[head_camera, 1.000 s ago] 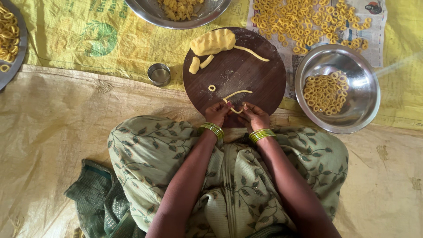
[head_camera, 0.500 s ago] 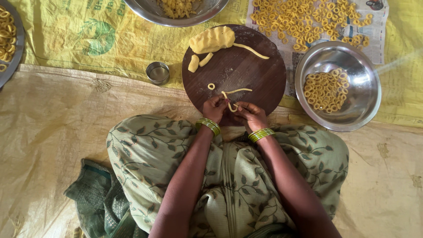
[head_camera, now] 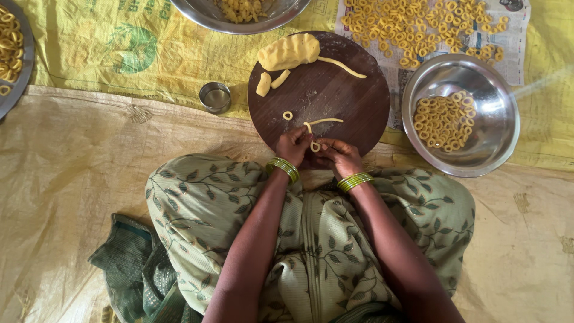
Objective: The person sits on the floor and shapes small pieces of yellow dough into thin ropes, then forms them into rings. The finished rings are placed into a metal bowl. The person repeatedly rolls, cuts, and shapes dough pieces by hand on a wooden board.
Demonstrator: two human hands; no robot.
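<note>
Look past your board: small steel cup [head_camera: 214, 97] sits at 9 o'clock of it, on yellow printed sack [head_camera: 107, 48]. Steel bowl [head_camera: 460, 113] at 3 o'clock, holding heap of finished rings [head_camera: 441, 122]. Newspaper sheet [head_camera: 514, 36] at 1 o'clock, covered with more loose rings [head_camera: 418, 24]. Second steel bowl [head_camera: 239, 15] at 11 o'clock, cut by top edge, yellow pieces inside. Dark tray [head_camera: 12, 60] far out at 9 o'clock, rings on it. Tan plastic sheet [head_camera: 72, 179] underfoot. Green cloth bundle [head_camera: 128, 263] at 7 o'clock.
</note>
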